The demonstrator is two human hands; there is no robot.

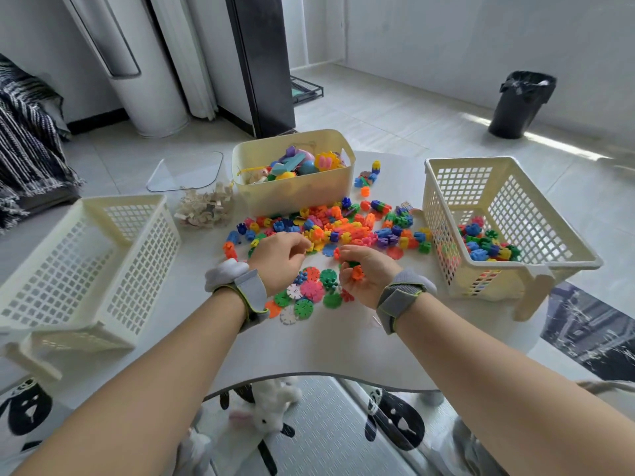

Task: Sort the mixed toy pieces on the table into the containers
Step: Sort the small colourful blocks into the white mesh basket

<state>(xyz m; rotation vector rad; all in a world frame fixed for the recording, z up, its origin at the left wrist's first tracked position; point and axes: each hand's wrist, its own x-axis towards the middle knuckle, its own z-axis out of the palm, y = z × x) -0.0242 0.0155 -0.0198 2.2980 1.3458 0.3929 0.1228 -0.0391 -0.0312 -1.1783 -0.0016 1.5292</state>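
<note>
Grey fabric wristbands (252, 293) wrap both wrists. Right hand (366, 273) cups ridged orange and green blocks (356, 271); left hand (276, 261) curls knuckles-up over the bright plastic toy pieces (347, 226) mid-table, grip hidden. Flat toothed discs (311, 292) lie between the wrists; right lattice basket (522, 214) holds more blocks

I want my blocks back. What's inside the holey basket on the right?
Chunky interlocking blocks in blue, green, yellow, red and pink lie heaped in the right basket. Pieces under the top layer are covered.
</note>
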